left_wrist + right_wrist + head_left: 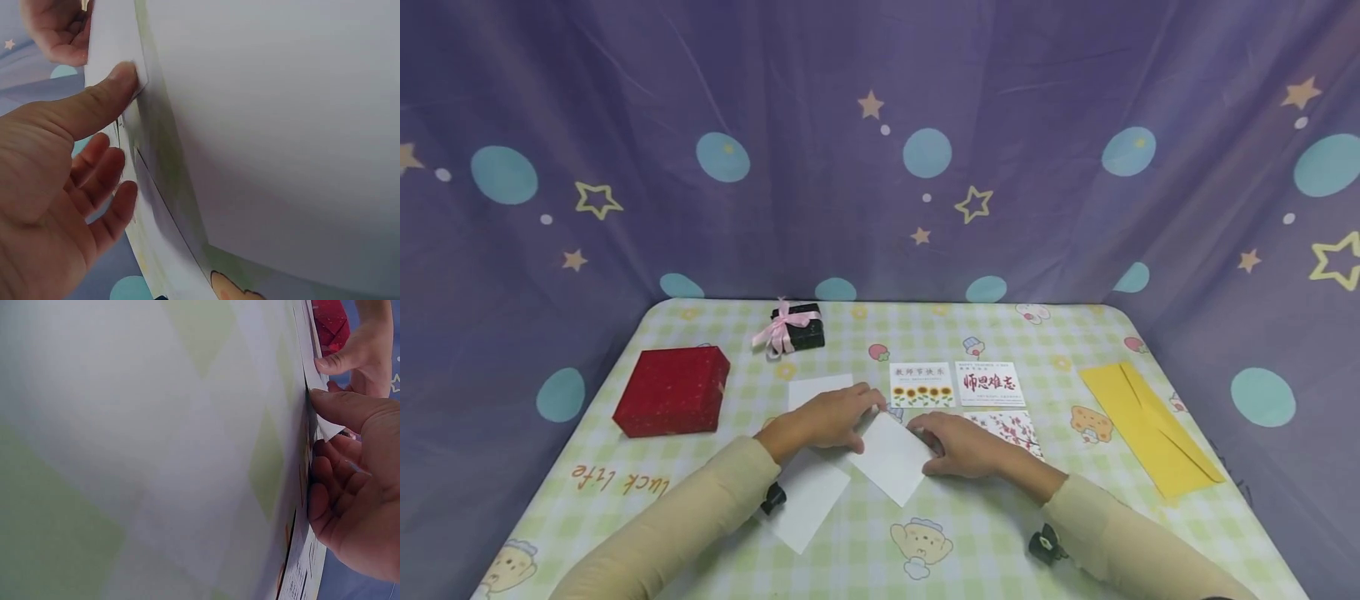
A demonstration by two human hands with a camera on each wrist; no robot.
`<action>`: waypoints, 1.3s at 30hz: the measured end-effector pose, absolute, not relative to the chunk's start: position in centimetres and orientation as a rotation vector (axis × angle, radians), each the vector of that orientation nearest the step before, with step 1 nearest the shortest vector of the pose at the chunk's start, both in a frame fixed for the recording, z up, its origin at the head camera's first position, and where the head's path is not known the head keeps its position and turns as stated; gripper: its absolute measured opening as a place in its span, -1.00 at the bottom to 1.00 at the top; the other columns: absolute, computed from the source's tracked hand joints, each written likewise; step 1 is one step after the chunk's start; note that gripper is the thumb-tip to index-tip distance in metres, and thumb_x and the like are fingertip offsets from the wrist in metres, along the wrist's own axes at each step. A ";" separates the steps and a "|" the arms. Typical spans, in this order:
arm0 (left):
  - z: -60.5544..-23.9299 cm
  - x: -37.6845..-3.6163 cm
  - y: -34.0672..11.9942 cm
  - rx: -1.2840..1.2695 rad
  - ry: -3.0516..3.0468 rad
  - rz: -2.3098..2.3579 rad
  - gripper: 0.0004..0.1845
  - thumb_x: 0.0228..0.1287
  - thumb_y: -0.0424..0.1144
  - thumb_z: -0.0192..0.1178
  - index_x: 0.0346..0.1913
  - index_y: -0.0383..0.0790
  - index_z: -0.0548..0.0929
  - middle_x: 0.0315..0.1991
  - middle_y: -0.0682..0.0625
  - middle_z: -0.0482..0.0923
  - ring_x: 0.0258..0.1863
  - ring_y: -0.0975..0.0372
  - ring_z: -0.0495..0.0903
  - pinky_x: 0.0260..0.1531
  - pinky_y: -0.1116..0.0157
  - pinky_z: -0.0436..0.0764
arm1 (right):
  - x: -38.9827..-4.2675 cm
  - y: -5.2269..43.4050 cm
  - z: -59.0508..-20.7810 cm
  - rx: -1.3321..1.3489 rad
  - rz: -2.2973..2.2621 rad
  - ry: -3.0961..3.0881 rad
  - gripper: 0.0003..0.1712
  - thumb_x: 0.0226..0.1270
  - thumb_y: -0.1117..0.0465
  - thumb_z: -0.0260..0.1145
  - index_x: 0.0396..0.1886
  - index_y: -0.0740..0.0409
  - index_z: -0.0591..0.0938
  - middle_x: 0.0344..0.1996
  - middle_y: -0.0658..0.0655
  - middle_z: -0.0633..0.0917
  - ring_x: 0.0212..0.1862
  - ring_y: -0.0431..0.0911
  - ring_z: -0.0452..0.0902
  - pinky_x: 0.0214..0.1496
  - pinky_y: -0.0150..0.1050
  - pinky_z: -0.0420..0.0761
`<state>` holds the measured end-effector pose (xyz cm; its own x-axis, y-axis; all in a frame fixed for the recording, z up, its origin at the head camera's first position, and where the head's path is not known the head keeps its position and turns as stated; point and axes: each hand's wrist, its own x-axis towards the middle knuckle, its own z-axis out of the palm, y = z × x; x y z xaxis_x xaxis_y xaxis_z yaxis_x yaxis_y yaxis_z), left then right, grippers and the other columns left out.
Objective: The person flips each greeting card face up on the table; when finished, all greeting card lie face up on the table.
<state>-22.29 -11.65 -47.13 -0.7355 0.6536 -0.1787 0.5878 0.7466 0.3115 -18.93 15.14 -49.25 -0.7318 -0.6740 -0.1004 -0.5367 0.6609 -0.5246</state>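
A blank white card (891, 462) lies turned cornerwise between the two hands. My left hand (831, 417) pinches its left side near the top corner; in the left wrist view the thumb (122, 81) lies on the paper, and the index finger is hidden. On the opposite side my right hand (966, 446) pinches the card's edge, its thumb (337, 406) on top and the other fingers curled below. Another white sheet (805, 508) lies under the left forearm, and a further white sheet (812, 387) is partly covered by the left hand.
Behind the hands lie a sunflower card (922, 375) and a card with red lettering (990, 386). A blossom card (1018, 429) is partly under the right hand. A yellow envelope (1150, 429) lies right; a red box (673, 392) and a black box with pink ribbon (807, 333) stand left.
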 end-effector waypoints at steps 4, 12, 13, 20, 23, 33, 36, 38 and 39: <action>-47.3 -22.4 -11.8 0.998 2.711 0.397 -0.41 0.07 -0.11 0.56 0.16 0.08 0.52 -0.02 0.13 0.51 -0.15 0.29 0.51 -0.06 0.21 0.60 | -19.0 15.3 -49.3 -0.976 -0.736 2.567 -0.35 0.20 0.13 0.51 0.30 -0.03 0.52 -0.32 -0.19 0.60 -0.34 -0.33 0.46 -0.19 -0.38 0.53; -46.7 -22.9 -12.3 1.153 2.846 0.540 -0.68 0.11 -0.18 0.52 -0.18 0.04 0.57 -0.19 0.17 0.52 -0.30 0.35 0.49 -0.23 0.33 0.58 | -19.3 15.8 -48.8 -1.068 -0.872 2.516 -0.41 0.42 0.19 0.35 0.41 -0.07 0.45 -0.40 -0.20 0.62 -0.46 -0.38 0.45 -0.29 -0.40 0.56; -46.6 -22.9 -12.4 1.163 2.849 0.563 -0.71 0.11 -0.20 0.51 -0.21 0.03 0.57 -0.21 0.17 0.52 -0.31 0.35 0.48 -0.25 0.35 0.57 | -19.3 15.9 -48.6 -1.070 -0.901 2.517 -0.44 0.43 0.20 0.33 0.40 -0.05 0.48 -0.40 -0.18 0.62 -0.47 -0.38 0.45 -0.31 -0.39 0.56; -45.8 -23.4 -12.9 1.237 2.796 0.752 -0.81 0.20 -0.25 0.46 -0.27 -0.07 0.61 -0.29 0.14 0.52 -0.37 0.32 0.55 -0.31 0.41 0.54 | -20.0 16.6 -48.0 -0.961 -1.121 2.603 -0.70 0.48 0.14 0.31 0.13 0.00 0.72 -0.53 -0.18 0.62 -0.51 -0.35 0.43 -0.40 -0.39 0.52; -45.4 -23.4 -13.0 1.287 2.748 0.802 -0.89 0.24 -0.25 0.44 -0.24 -0.08 0.70 -0.34 0.14 0.58 -0.41 0.37 0.52 -0.34 0.43 0.54 | -20.3 16.9 -47.8 -0.919 -1.224 2.596 -0.73 0.51 0.10 0.28 0.06 0.03 0.76 -0.65 -0.12 0.57 -0.60 -0.30 0.40 -0.53 -0.39 0.45; -45.2 -23.4 -12.9 1.227 2.610 0.865 -0.83 0.30 -0.15 0.40 -0.07 0.01 0.83 -0.32 0.16 0.80 -0.43 0.49 0.61 -0.38 0.46 0.60 | -20.6 17.5 -48.0 -0.929 -1.365 2.561 -0.70 0.59 0.15 0.17 -0.05 0.11 0.80 -0.34 0.16 0.82 -0.34 -0.01 0.74 -0.35 -0.35 0.62; -45.3 -23.5 -12.8 1.230 2.618 0.842 -0.76 0.32 -0.08 0.37 0.00 0.00 0.82 -0.17 0.13 0.81 -0.26 0.42 0.71 -0.22 0.40 0.66 | -20.7 17.7 -48.0 -0.892 -1.335 2.614 -0.77 0.53 0.15 0.24 -0.05 0.03 0.80 -0.37 0.08 0.82 -0.37 -0.19 0.67 -0.34 -0.38 0.59; -45.4 -23.5 -12.6 1.226 2.629 0.834 -0.73 0.34 -0.06 0.35 0.03 -0.01 0.81 -0.10 0.10 0.81 -0.17 0.36 0.73 -0.14 0.35 0.68 | -20.8 17.8 -48.0 -0.877 -1.321 2.636 -0.76 0.47 0.18 0.30 0.04 0.02 0.77 -0.31 0.04 0.81 -0.40 -0.27 0.59 -0.36 -0.38 0.57; -45.5 -23.5 -12.5 1.231 2.638 0.832 -0.73 0.34 -0.07 0.35 0.03 -0.02 0.81 -0.08 0.08 0.80 -0.13 0.35 0.73 -0.11 0.33 0.68 | -20.8 17.8 -48.0 -0.863 -1.317 2.639 -0.70 0.44 0.20 0.32 0.12 0.01 0.73 -0.34 0.04 0.78 -0.43 -0.30 0.54 -0.37 -0.39 0.56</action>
